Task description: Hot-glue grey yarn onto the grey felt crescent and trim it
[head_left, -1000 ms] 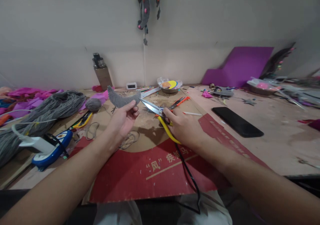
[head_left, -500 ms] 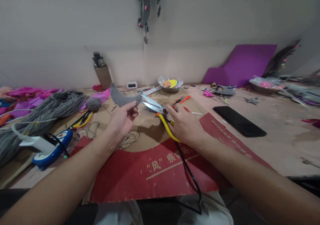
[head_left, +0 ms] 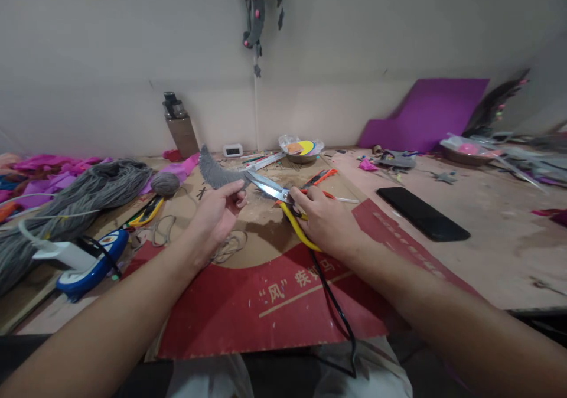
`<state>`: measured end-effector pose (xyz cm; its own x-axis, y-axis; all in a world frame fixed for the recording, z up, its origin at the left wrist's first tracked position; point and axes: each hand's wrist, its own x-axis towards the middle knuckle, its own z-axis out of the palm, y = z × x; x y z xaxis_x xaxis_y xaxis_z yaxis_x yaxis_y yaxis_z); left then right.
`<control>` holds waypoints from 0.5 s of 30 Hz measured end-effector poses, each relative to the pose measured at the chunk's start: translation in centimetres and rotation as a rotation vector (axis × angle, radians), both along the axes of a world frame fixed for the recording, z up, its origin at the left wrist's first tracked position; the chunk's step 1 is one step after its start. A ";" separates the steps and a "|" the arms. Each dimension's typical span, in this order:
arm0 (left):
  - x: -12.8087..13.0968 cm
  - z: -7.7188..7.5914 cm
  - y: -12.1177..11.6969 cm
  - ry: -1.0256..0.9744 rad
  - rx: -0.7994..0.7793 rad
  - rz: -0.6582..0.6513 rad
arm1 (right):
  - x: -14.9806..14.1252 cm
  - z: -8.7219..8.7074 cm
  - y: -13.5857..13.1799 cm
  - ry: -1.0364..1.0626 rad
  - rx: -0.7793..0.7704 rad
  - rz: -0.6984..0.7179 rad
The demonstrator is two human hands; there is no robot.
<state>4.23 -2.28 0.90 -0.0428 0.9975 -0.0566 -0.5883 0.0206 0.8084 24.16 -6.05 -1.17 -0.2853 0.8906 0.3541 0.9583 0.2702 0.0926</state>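
My left hand (head_left: 224, 209) pinches a grey felt crescent (head_left: 217, 173) near its right end, with the other tip curving up to the left. Stitch-like lines run along its edge. My right hand (head_left: 325, 218) grips a pair of scissors (head_left: 272, 189) with yellow handles. The blades point left, and their tips meet the right end of the crescent close to my left fingers. Both hands are above a red and brown cardboard sheet (head_left: 221, 321). Loose grey yarn (head_left: 230, 247) lies on the cardboard beneath my left hand.
A black phone (head_left: 423, 214) lies to the right. On the left are a grey yarn hank (head_left: 110, 185), a yarn ball (head_left: 165, 183), a yellow cutter (head_left: 148, 211) and a blue-and-white power strip (head_left: 93, 262). A bowl (head_left: 302, 156) stands at the back. A black cable (head_left: 334, 303) hangs over the front edge.
The scissor blades have drawn closer together at the crescent's right end. The crescent has tilted slightly, its left tip shifting a little right. Both hands stay nearly in place.
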 end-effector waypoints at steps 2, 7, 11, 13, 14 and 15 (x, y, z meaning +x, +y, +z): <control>-0.1 -0.1 0.1 -0.003 0.001 -0.004 | 0.0 0.0 0.0 0.001 -0.011 -0.001; -0.2 -0.1 0.2 -0.009 0.009 -0.001 | 0.0 -0.2 -0.1 -0.004 0.013 0.001; -0.1 0.0 0.1 -0.006 0.004 0.003 | 0.1 -0.3 -0.1 0.079 0.008 0.003; -0.1 0.1 0.1 -0.007 0.014 0.008 | 0.3 -0.4 0.0 0.175 0.004 0.031; -0.1 0.1 0.1 -0.009 0.015 0.012 | 0.4 -0.4 0.1 0.209 0.011 0.039; -0.2 0.1 0.2 -0.012 0.015 0.017 | 0.5 -0.4 0.2 0.239 0.021 0.044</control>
